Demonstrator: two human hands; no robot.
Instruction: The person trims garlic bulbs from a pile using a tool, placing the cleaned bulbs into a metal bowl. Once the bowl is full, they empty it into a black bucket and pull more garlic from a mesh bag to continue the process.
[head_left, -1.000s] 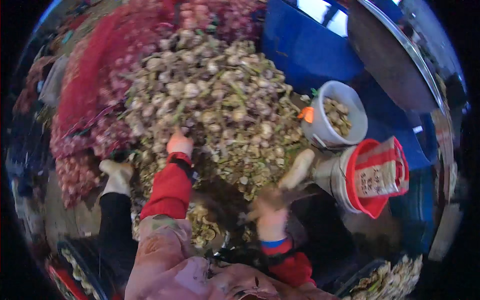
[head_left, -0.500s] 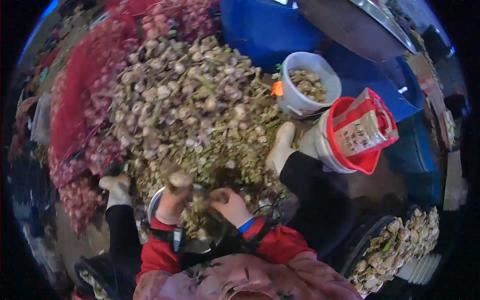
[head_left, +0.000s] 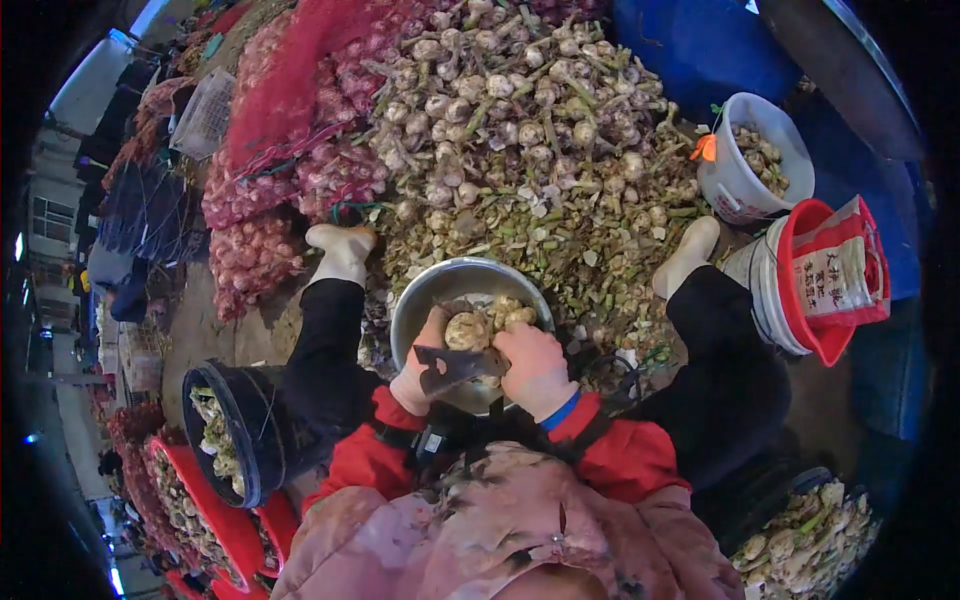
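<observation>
A: What do the hands hold, and where?

B: The left hand (head_left: 413, 372) grasps a pale garlic bulb (head_left: 467, 331) over the near half of the metal bowl (head_left: 424, 292). The right hand (head_left: 535, 366) curls beside further bulbs (head_left: 514, 313); whether it clenches on them or on a tool, I cannot tell. A dark, flat blade (head_left: 464, 368) spans the space between the hands, toward the bowl's near rim.

A: What could go wrong from here?

B: Chiefly a cut, in my judgement: the blade lies close against the left hand, so a slip on papery skin could turn its edge inward. A crowded grasp might also drop a bulb; one tumbling past the far rim would be lost among the trimmings (head_left: 600, 283).

A: What escapes the view?

B: The blade's grip, the left fingertips and much of the bowl's bottom are hidden. The sharpened edge is hard to identify. The garlic heap (head_left: 530, 125) is cut off at its far side.
</observation>
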